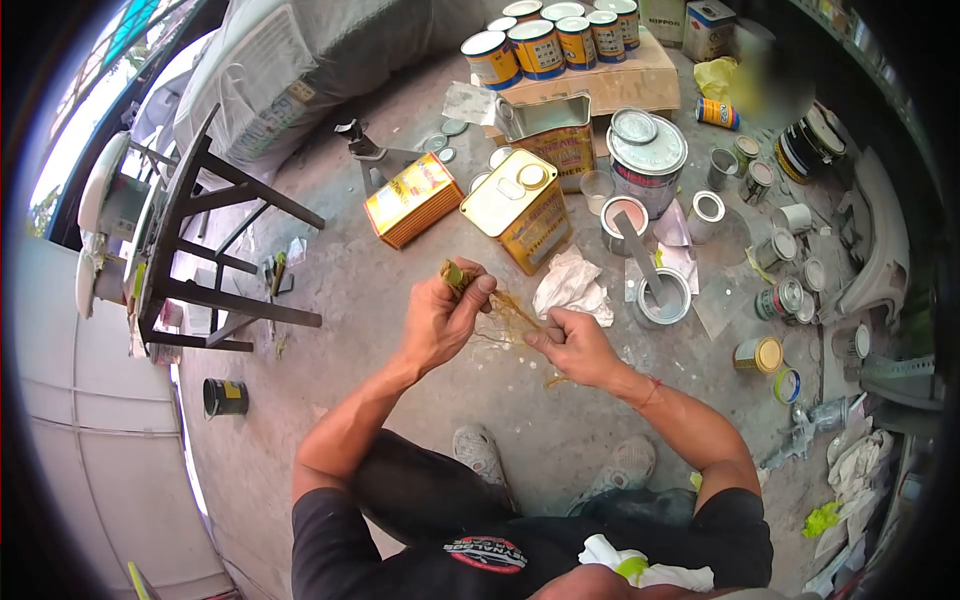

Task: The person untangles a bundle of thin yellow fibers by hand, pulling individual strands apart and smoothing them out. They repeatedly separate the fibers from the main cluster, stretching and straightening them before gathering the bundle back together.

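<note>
My left hand is closed round a stringy yellow-brown bundle, whose greenish end pokes out above the fist. On its other side, my right hand pinches the loose strands, which stretch between the two hands. What the bundle is made of, I cannot make out. Just beyond my hands lies a crumpled white cloth on the floor. A yellow thinner tin stands behind it, with an orange-and-yellow tin to its left. To the right, an open can of grey paint has a flat stirring stick in it.
Several paint cans stand on a cardboard box at the back. A large lidded can and many small cans fill the right. At left are a dark metal stand and a small black can.
</note>
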### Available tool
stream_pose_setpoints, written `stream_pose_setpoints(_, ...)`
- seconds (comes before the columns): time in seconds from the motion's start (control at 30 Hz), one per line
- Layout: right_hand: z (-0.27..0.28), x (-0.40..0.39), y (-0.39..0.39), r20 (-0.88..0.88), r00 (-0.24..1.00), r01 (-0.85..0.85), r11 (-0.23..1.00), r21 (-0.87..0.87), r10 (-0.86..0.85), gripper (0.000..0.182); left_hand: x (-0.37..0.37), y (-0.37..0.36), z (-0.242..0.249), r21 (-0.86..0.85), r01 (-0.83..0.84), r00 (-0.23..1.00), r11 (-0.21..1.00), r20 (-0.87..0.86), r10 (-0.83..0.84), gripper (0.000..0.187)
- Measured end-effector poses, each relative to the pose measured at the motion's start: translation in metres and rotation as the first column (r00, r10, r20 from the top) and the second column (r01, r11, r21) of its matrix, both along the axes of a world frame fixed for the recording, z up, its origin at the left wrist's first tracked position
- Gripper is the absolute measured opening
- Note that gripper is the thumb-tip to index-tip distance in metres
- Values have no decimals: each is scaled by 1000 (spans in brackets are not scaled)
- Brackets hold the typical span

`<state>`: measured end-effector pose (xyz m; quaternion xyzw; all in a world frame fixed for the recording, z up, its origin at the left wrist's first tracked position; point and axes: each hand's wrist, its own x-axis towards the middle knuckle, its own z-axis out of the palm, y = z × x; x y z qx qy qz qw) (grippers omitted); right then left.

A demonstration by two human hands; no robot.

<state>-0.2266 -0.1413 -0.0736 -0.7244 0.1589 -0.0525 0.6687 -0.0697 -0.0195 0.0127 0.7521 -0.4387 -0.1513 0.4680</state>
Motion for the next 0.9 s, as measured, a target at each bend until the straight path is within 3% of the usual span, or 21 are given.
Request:
stream_pose_setpoints(0.07,10,-7,7,194,947,253,967,41,-256,29,12,5,-11,38,0,989,999,-149,6,23)
stream_pose_setpoints(0.1,11,-6,5,192,948,251,967,40,-253,29,10,1,-19,-95,-85,963,992,-264,57,29)
stream_pose_setpoints(0.17,11,-4,-4,5,965,256,951,175,-261,29,16,4,-23,-62,-127,964,990,-244,109,32)
stream_pose_setpoints(0.2,8,-4,-4,4,965,259,950,176,-264,29,17,5,-23,-28,-169,962,985,-223,159,34)
stream_pose_setpoints(0.27,0,-1,-5,-16,999,-48,994,98,50,35,17,3,-21,-35,-190,964,981,-196,180,36)
stream_pose_setpoints(0.4,4,-1,2,54,999,-9,997,76,5,32,19,5,-21,-19,-235,954,972,-193,227,40)
stream_pose_setpoints(0.47,-2,0,3,100,995,10,983,186,-29,26,21,6,-20,3,-233,952,972,-204,229,39)
stream_pose_setpoints(0.63,-18,2,4,119,990,48,973,224,-76,19,29,6,-22,71,-185,954,980,-227,196,36)
stream_pose_setpoints(0.67,-23,3,5,140,984,72,969,235,-107,19,42,5,-35,-87,-75,984,993,155,88,36)
stream_pose_setpoints(0.7,-20,3,5,141,985,69,970,234,-104,19,44,1,-31,-188,86,852,978,523,26,36)
stream_pose_setpoints(0.73,-14,2,4,68,993,77,972,221,-94,16,38,2,-27,-190,83,851,978,525,29,36)
stream_pose_setpoints(0.77,-10,4,4,-2,997,80,975,207,-81,17,26,6,-23,-104,-52,997,993,57,58,35)
stream_pose_setpoints(0.8,-10,5,5,9,997,68,976,205,-71,17,15,4,-17,34,-134,900,990,-414,136,35)
stream_pose_setpoints(0.83,-11,5,7,85,987,115,971,207,-135,17,11,1,-21,-69,-144,777,987,-625,70,34)
stream_pose_setpoints(0.87,-13,8,11,171,967,148,964,221,-188,17,10,1,-23,-46,-134,712,990,-699,64,33)
stream_pose_setpoints(0.9,-13,9,12,217,956,181,980,86,-195,16,6,-1,-25,-58,-120,651,991,-758,34,34)
